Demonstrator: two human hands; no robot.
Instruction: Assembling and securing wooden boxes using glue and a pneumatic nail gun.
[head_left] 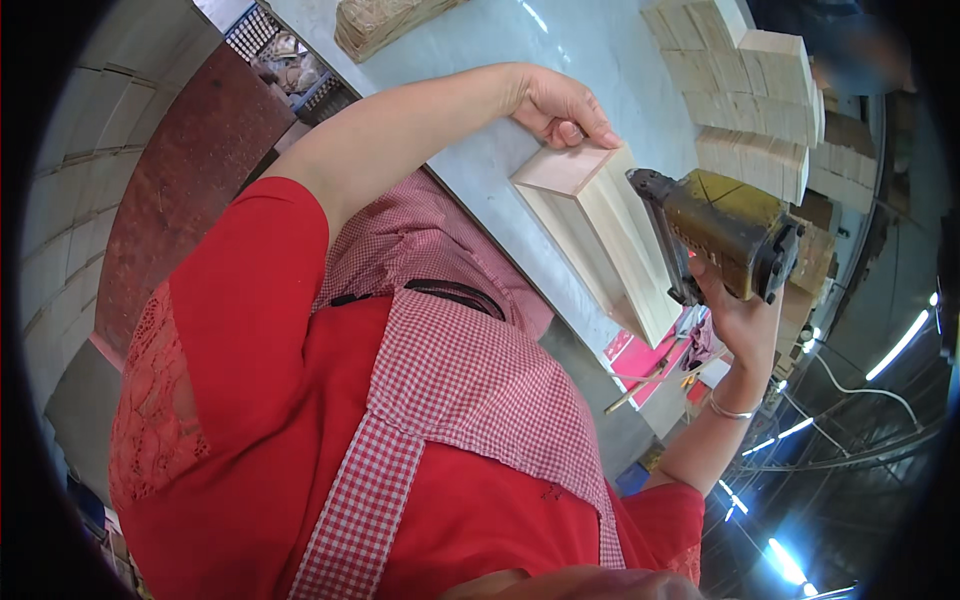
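A long, narrow box of pale bare wood [612, 250] rests on the light grey-blue tabletop [470, 160], tilted across the view. At its far end my left hand [565, 108] has its fingers curled against the top edge of the end panel [570, 170], holding the box there. On the right, my right hand [738, 318] grips a worn yellow and black nail gun [730, 220]. The gun's dark, narrow front side lies close to the box's right long wall. I cannot tell whether the two touch.
Stacks of pale wooden boards [750, 85] stand along the table's far right. Another bundle of wood pieces [390, 22] lies at the back. Thin sticks [640, 385] and a pink-red sheet [635, 358] are by the near right corner. A blue crate [255, 38] stands beyond the table's left edge.
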